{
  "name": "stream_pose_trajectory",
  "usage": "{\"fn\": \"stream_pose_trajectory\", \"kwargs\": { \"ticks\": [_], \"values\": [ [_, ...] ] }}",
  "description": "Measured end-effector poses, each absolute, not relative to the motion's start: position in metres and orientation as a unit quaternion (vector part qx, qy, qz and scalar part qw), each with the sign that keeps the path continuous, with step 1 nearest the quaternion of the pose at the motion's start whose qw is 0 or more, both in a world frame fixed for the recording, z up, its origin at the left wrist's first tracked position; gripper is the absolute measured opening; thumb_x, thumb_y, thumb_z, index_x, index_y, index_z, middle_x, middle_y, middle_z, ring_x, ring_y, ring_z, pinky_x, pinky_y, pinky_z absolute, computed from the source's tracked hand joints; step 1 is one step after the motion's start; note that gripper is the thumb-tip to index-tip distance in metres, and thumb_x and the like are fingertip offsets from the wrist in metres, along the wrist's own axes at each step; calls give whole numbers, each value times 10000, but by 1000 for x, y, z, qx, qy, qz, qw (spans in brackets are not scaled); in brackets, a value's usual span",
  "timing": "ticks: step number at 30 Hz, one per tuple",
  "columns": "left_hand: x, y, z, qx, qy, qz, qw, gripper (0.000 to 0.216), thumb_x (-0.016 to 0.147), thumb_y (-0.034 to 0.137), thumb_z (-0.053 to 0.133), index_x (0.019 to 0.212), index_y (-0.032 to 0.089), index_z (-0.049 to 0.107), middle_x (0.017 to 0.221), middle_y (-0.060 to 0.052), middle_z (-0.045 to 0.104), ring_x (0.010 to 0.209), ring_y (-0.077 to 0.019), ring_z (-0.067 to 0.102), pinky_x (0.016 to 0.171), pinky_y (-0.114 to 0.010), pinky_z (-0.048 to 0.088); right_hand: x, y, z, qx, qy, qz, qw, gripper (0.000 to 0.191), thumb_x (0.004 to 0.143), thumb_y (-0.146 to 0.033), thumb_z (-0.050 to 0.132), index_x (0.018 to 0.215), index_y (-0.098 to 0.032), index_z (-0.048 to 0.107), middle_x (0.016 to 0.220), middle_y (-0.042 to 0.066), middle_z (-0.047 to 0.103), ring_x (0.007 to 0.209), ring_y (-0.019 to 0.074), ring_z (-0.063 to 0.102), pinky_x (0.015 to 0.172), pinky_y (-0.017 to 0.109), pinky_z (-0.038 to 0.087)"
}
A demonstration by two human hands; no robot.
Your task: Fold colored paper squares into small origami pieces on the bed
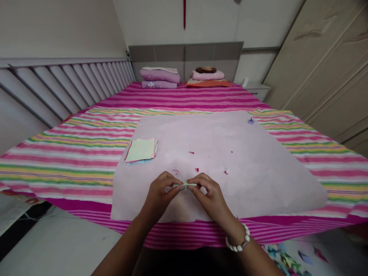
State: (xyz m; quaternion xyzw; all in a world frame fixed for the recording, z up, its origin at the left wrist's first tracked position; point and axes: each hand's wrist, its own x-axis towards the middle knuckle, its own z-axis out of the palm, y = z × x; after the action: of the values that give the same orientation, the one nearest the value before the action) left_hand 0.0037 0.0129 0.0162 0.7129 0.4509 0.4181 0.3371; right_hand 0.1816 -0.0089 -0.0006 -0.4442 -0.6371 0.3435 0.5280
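Between my two hands is a small folded piece of pale green paper [185, 185], held just above the large light sheet [253, 184] on the bed. The thumb and fingers of my left hand [162, 191] pinch its left end. My right hand [208, 193], with a white bead bracelet on the wrist, pinches the right end. Fingertips cover much of the paper, so its exact fold is hard to make out. To the left of my hands lies a stack of square coloured paper [140, 149], pale green on top.
Several dark red scraps [197, 170] lie beyond my hands. A small purple folded paper piece [251, 120] sits at the sheet's far right corner. Folded bedding [160, 76] rests by the headboard [184, 57]. Several coloured folded papers [287, 258] lie on the floor at lower right.
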Motion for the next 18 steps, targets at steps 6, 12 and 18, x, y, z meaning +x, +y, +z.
{"fn": "stream_pose_trajectory", "kwargs": {
  "ticks": [6,12,18],
  "values": [
    [6,12,15,666,435,425,433,53,743,247,701,739,198,719,821,-40,688,834,-196,624,802,-303,468,179,-9,6,-427,-639,361,529,111,852,-274,616,770,-222,672,797,33,563,783,185,532,693,314,426],
    [9,12,5,540,461,444,547,156,654,290,785,626,170,690,644,2,672,671,-148,592,664,-248,453,177,-8,1,-451,-548,442,548,192,738,-293,734,623,-197,614,669,-2,552,659,155,509,637,295,402],
    [6,13,4,500,488,436,567,246,754,401,690,728,161,738,690,-18,703,730,-166,608,713,-270,460,181,-6,-5,-448,-489,501,556,164,717,-312,736,637,-190,663,664,-3,586,648,144,500,619,274,393]
  ]
}}
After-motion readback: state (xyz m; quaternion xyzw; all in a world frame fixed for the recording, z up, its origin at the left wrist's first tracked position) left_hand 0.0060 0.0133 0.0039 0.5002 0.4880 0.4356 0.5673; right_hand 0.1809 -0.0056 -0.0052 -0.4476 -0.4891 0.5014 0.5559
